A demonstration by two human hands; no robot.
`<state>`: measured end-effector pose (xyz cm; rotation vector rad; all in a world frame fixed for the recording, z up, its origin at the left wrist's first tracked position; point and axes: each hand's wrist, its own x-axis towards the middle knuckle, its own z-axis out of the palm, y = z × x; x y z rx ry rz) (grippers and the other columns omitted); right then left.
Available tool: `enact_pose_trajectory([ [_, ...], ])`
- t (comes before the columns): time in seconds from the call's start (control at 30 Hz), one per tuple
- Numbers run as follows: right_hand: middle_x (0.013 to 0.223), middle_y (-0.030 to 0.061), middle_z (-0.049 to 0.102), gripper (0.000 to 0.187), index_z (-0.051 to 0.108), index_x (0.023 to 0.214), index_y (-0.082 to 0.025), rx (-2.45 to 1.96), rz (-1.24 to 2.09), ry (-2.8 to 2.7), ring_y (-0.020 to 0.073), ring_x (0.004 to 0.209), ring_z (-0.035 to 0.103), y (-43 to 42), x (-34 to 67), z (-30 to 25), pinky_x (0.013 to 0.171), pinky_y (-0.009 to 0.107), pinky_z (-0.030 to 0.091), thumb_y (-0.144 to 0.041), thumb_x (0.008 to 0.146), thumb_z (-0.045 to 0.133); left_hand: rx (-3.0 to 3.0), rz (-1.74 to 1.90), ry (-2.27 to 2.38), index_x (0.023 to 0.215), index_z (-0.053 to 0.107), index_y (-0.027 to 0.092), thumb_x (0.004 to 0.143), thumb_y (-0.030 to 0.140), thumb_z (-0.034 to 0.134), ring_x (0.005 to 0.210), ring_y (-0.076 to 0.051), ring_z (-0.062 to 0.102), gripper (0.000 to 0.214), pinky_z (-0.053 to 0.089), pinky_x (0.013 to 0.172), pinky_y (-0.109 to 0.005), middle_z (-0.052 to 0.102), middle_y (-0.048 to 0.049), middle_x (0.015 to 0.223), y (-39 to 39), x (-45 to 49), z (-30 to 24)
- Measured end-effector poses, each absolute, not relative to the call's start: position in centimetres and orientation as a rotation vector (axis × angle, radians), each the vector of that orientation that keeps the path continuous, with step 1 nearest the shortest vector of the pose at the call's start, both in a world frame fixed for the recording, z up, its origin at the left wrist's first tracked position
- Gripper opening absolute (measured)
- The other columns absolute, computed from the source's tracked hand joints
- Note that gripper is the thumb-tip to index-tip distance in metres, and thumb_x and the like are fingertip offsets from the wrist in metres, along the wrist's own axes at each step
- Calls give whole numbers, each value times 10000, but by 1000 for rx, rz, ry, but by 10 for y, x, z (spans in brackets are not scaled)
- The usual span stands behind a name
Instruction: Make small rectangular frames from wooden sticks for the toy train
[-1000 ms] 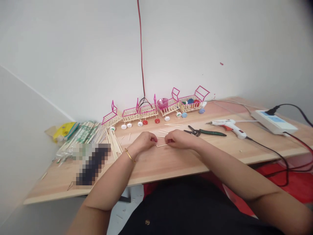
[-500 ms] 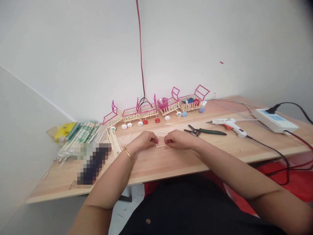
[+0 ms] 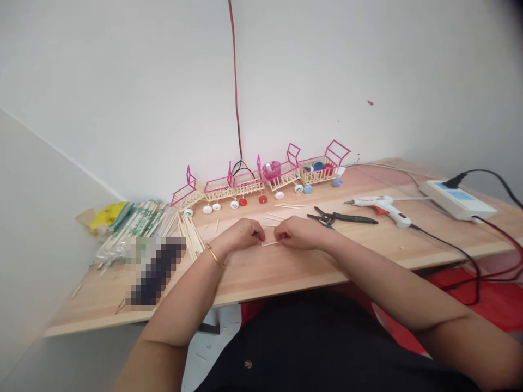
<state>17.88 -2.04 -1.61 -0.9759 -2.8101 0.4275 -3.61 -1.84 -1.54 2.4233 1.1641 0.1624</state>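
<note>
Both my hands meet low over the middle of the wooden table, fingers curled in a pinch. My left hand (image 3: 248, 232) holds the left end of a small angled piece made of thin pale wooden sticks (image 3: 269, 244). My right hand (image 3: 293, 233) pinches the same piece at its right end. Most of the piece is hidden by my fingers; one stick shows between them, with a corner at its left. Just beyond my hands lie several loose cut sticks (image 3: 273, 217). Wire cutters (image 3: 343, 218) with dark green handles rest beyond my right hand.
Several small stick-built carts (image 3: 249, 188) with pink rims and bottle-cap wheels line the wall. A white glue gun (image 3: 384, 208) and power strip (image 3: 460, 200) are at right, with trailing cords. Bagged sticks (image 3: 137, 226), loose long sticks (image 3: 191, 235) and a blurred dark item (image 3: 157, 275) lie left.
The view has shifted very slightly. My hands keep the same pinch and position on the stick piece; nothing else has visibly moved.
</note>
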Motion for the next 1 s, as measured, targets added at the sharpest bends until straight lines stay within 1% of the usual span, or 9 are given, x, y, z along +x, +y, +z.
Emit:
enact_pose_trajectory([
  [0.2,713,15,657,151,626,746,-200,-978,413,-2801,139,647,536,-27,179,-22,575,227,314,-144,710,491,2434,118,1123,801,708,147,672,87,582,717,-116,574,190,415,662,-191,664,-18,796,-23,-34,-10],
  [0.33,726,23,658,156,618,739,-193,-986,417,-2780,140,658,541,-32,178,-23,592,228,324,-135,719,475,2424,109,1093,804,710,143,672,87,580,713,-115,574,193,416,660,-192,664,-20,791,-24,-33,-12],
  [0.5,775,40,672,131,623,762,-201,-1089,323,-2797,165,704,561,-26,184,-23,594,244,317,-180,732,497,2349,103,1062,821,708,131,670,100,579,682,-118,574,200,417,625,-201,666,-25,784,-23,-39,-7],
  [0.57,803,56,676,134,625,773,-197,-1146,273,-2774,177,736,568,-22,189,-23,613,249,321,-196,746,493,2306,175,1139,860,701,128,689,111,568,683,-121,576,218,423,625,-206,670,-29,786,-22,-43,-3],
  [0.63,806,65,675,137,623,775,-191,-1175,257,-2752,182,744,569,-18,193,-25,627,252,326,-197,749,489,2330,312,1233,893,693,130,713,113,549,718,-126,582,231,434,666,-216,673,-40,821,-21,-47,0],
  [0.7,794,66,671,131,620,772,-188,-1193,264,-2738,180,729,565,-15,195,-26,622,251,326,-191,738,493,2430,389,1207,910,690,142,732,91,519,789,-129,588,252,438,738,-226,671,-52,896,-21,-47,1],
  [0.8,783,63,668,134,617,775,-187,-1222,282,-2720,172,709,559,-14,196,-28,607,244,325,-183,727,492,2619,265,1024,910,692,161,721,33,472,883,-139,585,318,422,817,-238,658,-64,1004,-24,-41,-1],
  [0.87,781,60,667,141,619,781,-186,-1235,300,-2710,167,707,557,-14,197,-29,603,237,325,-180,723,491,2705,120,1035,867,698,161,703,31,470,863,-155,585,309,420,792,-246,665,-73,962,-27,-36,-3],
  [1.0,758,49,662,141,625,770,-184,-1245,342,-2704,153,680,550,-14,202,-27,578,225,319,-171,707,500,2687,-52,1291,744,683,150,690,91,490,680,-162,558,209,396,637,-251,660,-72,738,-32,-33,-2],
])
